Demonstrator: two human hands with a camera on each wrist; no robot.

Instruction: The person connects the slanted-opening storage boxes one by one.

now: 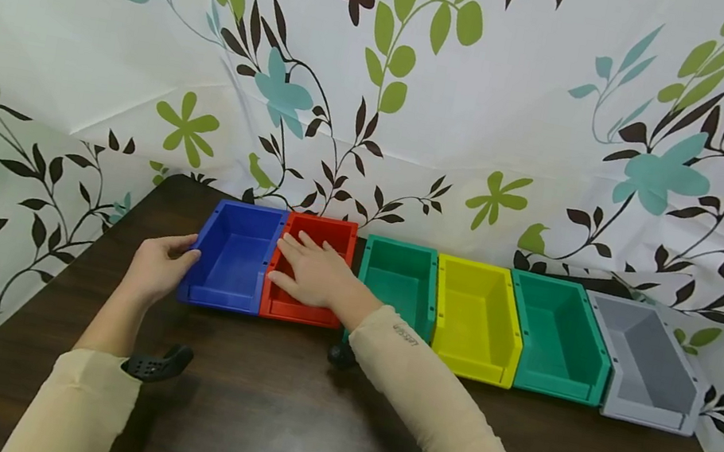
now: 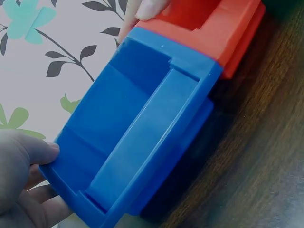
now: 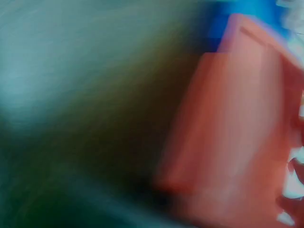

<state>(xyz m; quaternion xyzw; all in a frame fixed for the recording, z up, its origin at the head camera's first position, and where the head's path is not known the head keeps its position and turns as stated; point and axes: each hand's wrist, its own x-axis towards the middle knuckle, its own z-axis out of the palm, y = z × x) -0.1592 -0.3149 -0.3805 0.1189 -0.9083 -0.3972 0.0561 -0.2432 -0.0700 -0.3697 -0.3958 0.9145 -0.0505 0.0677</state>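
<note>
At the left end of a row of bins, a blue plastic bin (image 1: 232,260) stands on the dark wooden table. My left hand (image 1: 160,267) pinches its left wall, the thumb on the rim and the fingers at the outer side in the left wrist view. Against the blue bin's right side sits a red bin (image 1: 310,314). Over it my right hand (image 1: 313,274) is spread, its fingers reaching toward the wall shared with the blue bin. A right fingertip touches the red bin's rim (image 2: 178,31) in the left wrist view. The right wrist view is blurred.
Past a narrow gap right of the red bin stand a green bin (image 1: 398,269), a yellow bin (image 1: 472,318), another green bin (image 1: 556,337) and a grey bin (image 1: 651,358). A leaf-patterned cloth (image 1: 419,147) hangs behind the table (image 1: 272,404).
</note>
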